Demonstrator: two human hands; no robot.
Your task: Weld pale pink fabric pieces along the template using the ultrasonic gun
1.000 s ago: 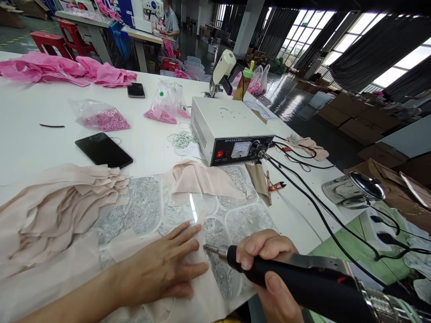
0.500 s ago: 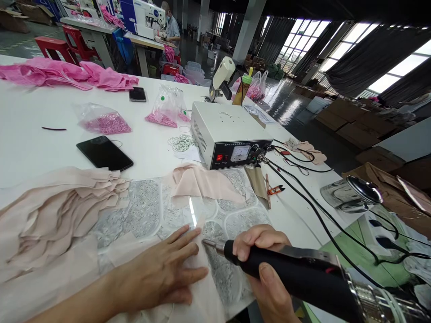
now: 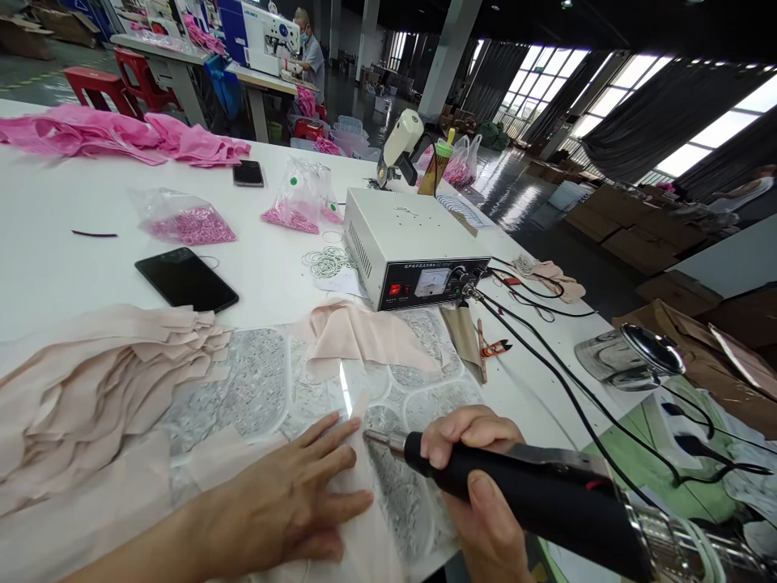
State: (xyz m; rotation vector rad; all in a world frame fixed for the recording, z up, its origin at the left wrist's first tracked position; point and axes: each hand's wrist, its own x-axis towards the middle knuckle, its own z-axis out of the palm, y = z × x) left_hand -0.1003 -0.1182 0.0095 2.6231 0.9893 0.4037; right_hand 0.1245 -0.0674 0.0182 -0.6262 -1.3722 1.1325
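My left hand [image 3: 297, 495] lies with fingers spread, pressing a pale pink fabric strip [image 3: 371, 530] onto a clear-covered grey stone-patterned mat [image 3: 258, 368]. My right hand [image 3: 493, 522] is wrapped round the black handle of a handheld ultrasonic welder [image 3: 534, 494]. The welder's narrow metal tip points left, at the strip's right edge beside my left fingertips; whether it touches the cloth I cannot tell. A fanned stack of pale pink fabric pieces [image 3: 115, 389] lies to the left. Beyond my hands, another folded pale pink piece [image 3: 364, 336] rests on the mat.
A white control box [image 3: 418, 235] stands behind the mat, its black cables [image 3: 546, 364] running down the right side. Snips [image 3: 496, 348], a metal mug [image 3: 625, 356], a black phone [image 3: 187, 279] and bags of pink rings [image 3: 191, 225] surround the work. Someone sits at a sewing machine behind.
The camera view has shifted slightly. Both hands, the fabric strip and the welder keep nearly the same positions to each other.
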